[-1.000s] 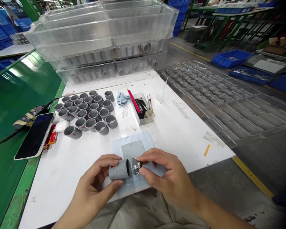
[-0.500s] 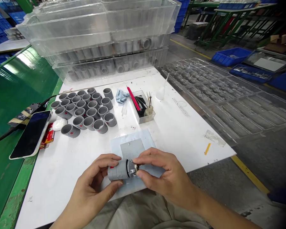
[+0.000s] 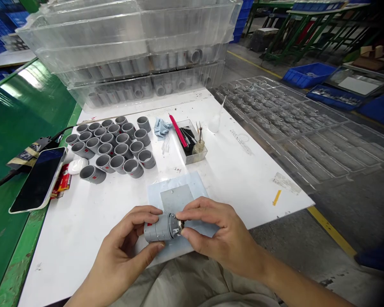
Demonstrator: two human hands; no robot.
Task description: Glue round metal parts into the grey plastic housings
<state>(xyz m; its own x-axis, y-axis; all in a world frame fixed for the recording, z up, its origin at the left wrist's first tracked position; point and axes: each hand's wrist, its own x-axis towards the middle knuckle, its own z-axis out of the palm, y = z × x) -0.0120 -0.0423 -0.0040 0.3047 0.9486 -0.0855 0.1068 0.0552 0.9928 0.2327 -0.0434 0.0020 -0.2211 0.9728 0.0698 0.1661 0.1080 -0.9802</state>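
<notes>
My left hand is closed around a grey cylindrical sleeve with a small red mark, lying sideways low over the table. Thumb and fingers of my right hand pinch a grey round insert with metal parts. The insert sits partly inside the sleeve's right end, and its metal tip sticks out between my right fingertips. Beneath both hands lies a pale blue sheet with a grey square pad on it. Several more grey sleeves stand grouped at the left of the table.
A clear box holds a red pen-like tool and a small jar. Beside it are a crumpled blue cloth and a white squeeze bottle. Stacked clear bins stand behind; a phone lies left. Clear trays are at right.
My right hand has moved slightly left, and the insert has gone deeper into the sleeve; the dark gap between them has closed. My left hand keeps its hold.
</notes>
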